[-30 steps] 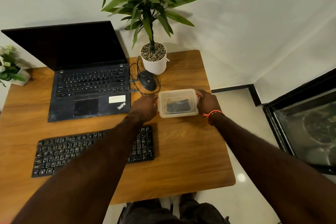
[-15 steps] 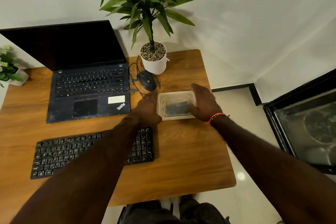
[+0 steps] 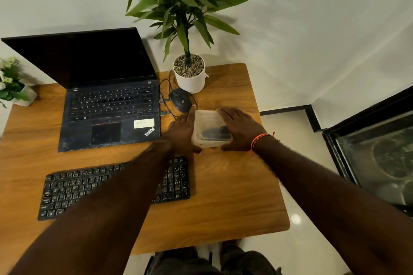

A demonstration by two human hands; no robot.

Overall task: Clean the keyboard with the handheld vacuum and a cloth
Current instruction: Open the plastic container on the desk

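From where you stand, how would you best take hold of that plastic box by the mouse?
Probably by its two short side walls, one hand from each side. The box is a low, lidded rectangle lying flat on the desk, so its sides are open. The left hand is at its left wall; the right hand lies over its right part.

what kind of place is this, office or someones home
Most likely a small home desk or office corner; I cannot tell which. A wooden desk against a plain wall holds an open laptop, a separate black keyboard, a wired mouse and a potted plant.
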